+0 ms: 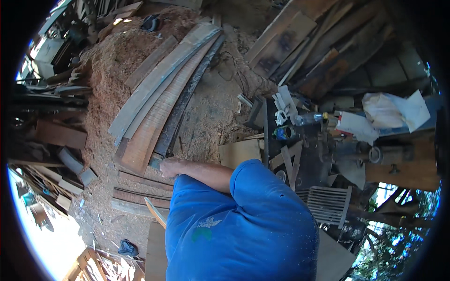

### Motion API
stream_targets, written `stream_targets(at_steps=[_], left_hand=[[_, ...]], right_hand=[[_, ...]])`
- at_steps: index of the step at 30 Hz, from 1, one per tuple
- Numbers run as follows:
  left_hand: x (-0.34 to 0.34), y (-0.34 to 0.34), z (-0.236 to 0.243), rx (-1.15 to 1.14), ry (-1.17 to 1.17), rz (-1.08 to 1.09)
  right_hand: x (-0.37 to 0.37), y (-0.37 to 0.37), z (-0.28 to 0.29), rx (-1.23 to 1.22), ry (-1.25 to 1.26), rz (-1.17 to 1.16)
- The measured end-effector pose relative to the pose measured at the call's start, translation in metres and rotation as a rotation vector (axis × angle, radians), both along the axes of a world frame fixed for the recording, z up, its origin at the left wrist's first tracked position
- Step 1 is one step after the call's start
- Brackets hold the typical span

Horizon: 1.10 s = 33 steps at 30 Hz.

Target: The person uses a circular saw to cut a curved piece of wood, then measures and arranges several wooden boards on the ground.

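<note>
Near the middle left of the frame I see one hand [169, 167] closed on the near end of a long dark plank [187, 98]. The arm runs back to a blue shirt [239, 225] that fills the lower centre. From this angle I take it for the right hand, though I can't be sure. The other hand is out of sight.

The dark plank stretches from the grip up toward the upper centre, lying on the sawdust floor [211, 112]. It rests against the right edge of a fan of paler boards [154, 89], touching them. A cluttered table [300, 154] with a plastic bottle [307, 119] stands at centre right.
</note>
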State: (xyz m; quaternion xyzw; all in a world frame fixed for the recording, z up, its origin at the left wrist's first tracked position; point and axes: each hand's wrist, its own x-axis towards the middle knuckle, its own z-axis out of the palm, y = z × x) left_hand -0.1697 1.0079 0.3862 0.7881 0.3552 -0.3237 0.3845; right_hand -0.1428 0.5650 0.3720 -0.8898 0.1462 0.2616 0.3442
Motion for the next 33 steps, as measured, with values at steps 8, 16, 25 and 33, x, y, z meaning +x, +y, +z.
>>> stream_targets(at_steps=[8, 16, 25, 33], left_hand=[[0.048, 0.048, 0.014, 0.044, -0.047, -0.285], [0.018, 0.055, 0.022, 0.170, -0.029, -0.382], [0.013, 0.026, 0.032, 0.383, -0.002, -0.448], [0.008, 0.058, 0.019, 0.380, 0.115, -0.488]], right_hand=[[-0.152, -0.126, 0.113, -0.482, 0.337, -0.525], [-0.389, -0.312, 0.158, -0.517, 0.928, -1.045], [-0.316, -0.335, 0.124, -0.577, 0.882, -1.197], [-0.283, -0.362, 0.153, -0.646, 1.012, -1.056]])
